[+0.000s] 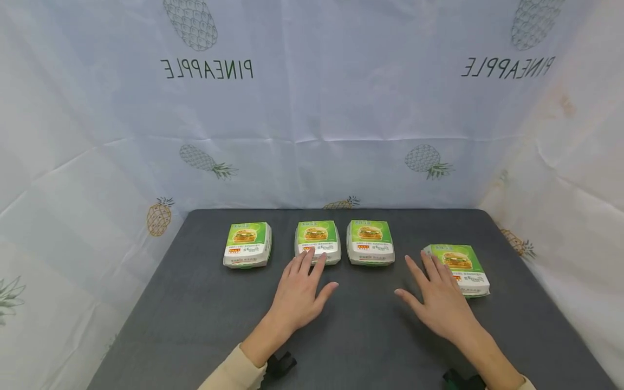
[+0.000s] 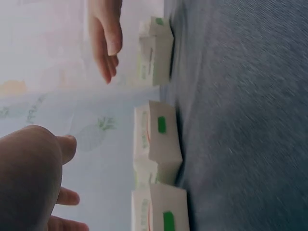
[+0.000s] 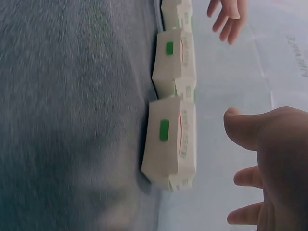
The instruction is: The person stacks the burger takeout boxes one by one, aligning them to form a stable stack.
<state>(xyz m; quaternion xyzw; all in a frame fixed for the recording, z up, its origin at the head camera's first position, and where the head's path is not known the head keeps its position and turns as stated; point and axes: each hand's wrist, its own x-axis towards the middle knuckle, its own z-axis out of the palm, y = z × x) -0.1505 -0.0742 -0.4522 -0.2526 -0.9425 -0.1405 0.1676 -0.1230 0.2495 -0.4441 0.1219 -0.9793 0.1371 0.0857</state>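
Observation:
Several burger boxes with green and white lids, each printed with a burger, lie on the dark table. My left hand (image 1: 297, 298) hovers with fingers spread, its fingertips overlapping the front of the left-middle burger box (image 1: 317, 234) in the head view. The right-middle burger box (image 1: 370, 241) sits close beside that one. My right hand (image 1: 441, 300) is held out with fingers extended, partly covering the far-right burger box (image 1: 458, 260). Neither hand grips anything. In the right wrist view the right thumb (image 3: 243, 130) stands apart from the nearest box (image 3: 168, 144).
The far-left burger box (image 1: 247, 245) stands apart from the middle pair. The grey table (image 1: 361, 336) has white cloth (image 1: 341, 108) with pineapple prints hanging behind it and at both sides. Dark straps (image 1: 281, 364) show at the wrists.

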